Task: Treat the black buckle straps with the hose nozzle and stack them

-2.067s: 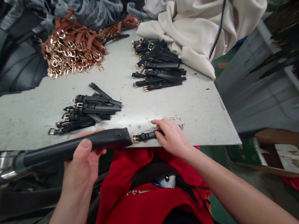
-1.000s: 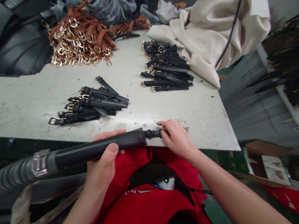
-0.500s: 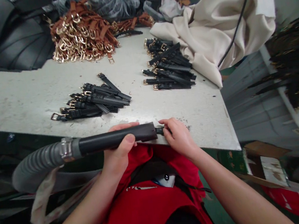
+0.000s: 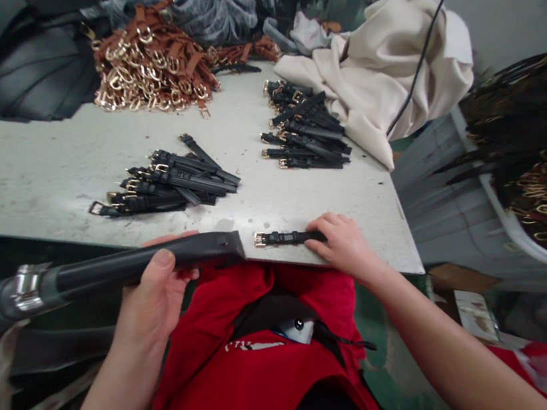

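Observation:
My left hand is closed round a black tubular nozzle with a flattened end, joined by a metal clamp to a grey ribbed hose. At the table's front edge, my right hand grips the plain end of a short black buckle strap. The strap's gold buckle points left, a small gap away from the nozzle's mouth. Beyond my hands lie two piles of similar black straps, one pile at centre left and the other pile farther right.
A heap of brown straps with gold buckles lies at the back of the pale table. Cream fabric drapes over the right corner. Beside the table stands a grey bin; dark sheets cover the back left.
The nozzle in my left hand has moved left, away from the strap. My right hand has shifted slightly right with the strap, whose buckle end now shows.

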`<action>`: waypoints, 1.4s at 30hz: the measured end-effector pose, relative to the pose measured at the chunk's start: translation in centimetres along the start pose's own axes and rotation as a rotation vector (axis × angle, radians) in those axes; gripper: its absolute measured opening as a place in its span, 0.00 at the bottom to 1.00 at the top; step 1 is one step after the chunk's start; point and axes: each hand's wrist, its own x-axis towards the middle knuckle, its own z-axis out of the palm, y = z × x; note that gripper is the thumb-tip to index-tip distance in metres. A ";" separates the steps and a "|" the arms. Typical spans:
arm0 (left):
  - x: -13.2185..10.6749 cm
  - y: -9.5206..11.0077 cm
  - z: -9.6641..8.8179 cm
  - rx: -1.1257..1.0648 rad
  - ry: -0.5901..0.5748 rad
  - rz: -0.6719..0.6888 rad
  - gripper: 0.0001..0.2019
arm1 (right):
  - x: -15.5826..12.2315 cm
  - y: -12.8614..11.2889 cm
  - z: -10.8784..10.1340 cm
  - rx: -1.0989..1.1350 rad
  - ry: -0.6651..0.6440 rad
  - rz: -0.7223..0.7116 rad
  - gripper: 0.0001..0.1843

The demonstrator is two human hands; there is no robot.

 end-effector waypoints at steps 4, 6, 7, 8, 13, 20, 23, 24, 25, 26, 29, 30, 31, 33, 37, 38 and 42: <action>-0.1 0.0 0.2 0.002 -0.036 -0.056 0.15 | 0.4 -0.1 -0.1 0.031 -0.027 -0.001 0.02; -0.2 0.2 0.3 0.016 -0.060 -0.047 0.15 | 0.4 -0.4 0.0 0.039 0.031 -0.018 0.03; -0.2 0.3 0.3 0.024 -0.076 -0.033 0.15 | 0.4 -0.6 0.0 0.032 0.062 -0.032 0.03; -0.3 0.4 0.5 0.033 -0.092 -0.017 0.15 | 0.3 -0.8 0.1 0.026 0.085 -0.050 0.04; -0.6 -0.5 2.3 0.079 -0.148 0.007 0.15 | -0.6 -1.3 1.0 0.116 0.081 -0.138 0.04; 0.0 -2.6 5.5 0.216 -0.323 0.033 0.13 | -0.6 -1.0 2.2 0.338 0.117 -0.073 0.07; 0.7 -1.8 5.1 0.211 -0.277 0.030 0.13 | -0.5 -1.2 2.4 0.341 0.105 -0.074 0.08; 0.8 -1.5 5.0 0.200 -0.252 0.043 0.12 | -0.6 -1.2 2.4 0.338 0.104 -0.077 0.08; 0.8 -1.4 5.1 0.189 -0.233 0.054 0.12 | -0.6 -1.3 2.5 0.336 0.105 -0.078 0.08; 0.7 -1.4 5.3 0.184 -0.227 0.062 0.12 | -0.6 -1.3 2.5 0.331 0.108 -0.079 0.08; 0.5 -2.1 6.4 0.194 -0.244 0.032 0.13 | -0.7 -1.2 2.5 0.308 0.118 -0.073 0.08; 0.6 -2.3 6.7 0.190 -0.233 0.001 0.13 | -0.7 -1.2 2.5 0.298 0.119 -0.074 0.08; 0.8 -2.3 6.9 0.178 -0.212 -0.030 0.15 | -0.8 -1.2 2.5 0.286 0.120 -0.074 0.08; 1.4 -1.8 6.4 0.137 -0.129 -0.058 0.17 | -0.9 -1.3 2.4 0.254 0.120 -0.076 0.08; 2.1 0.8 4.0 0.136 0.008 0.042 0.17 | -1.2 -1.7 2.0 0.148 0.140 -0.083 0.06; 2.0 1.4 3.5 0.149 0.014 0.056 0.16 | -1.2 -1.8 1.8 0.107 0.147 -0.074 0.06; 0.7 2.2 2.8 0.174 -0.050 0.055 0.12 | -0.7 -1.8 0.8 -0.048 0.114 -0.011 0.06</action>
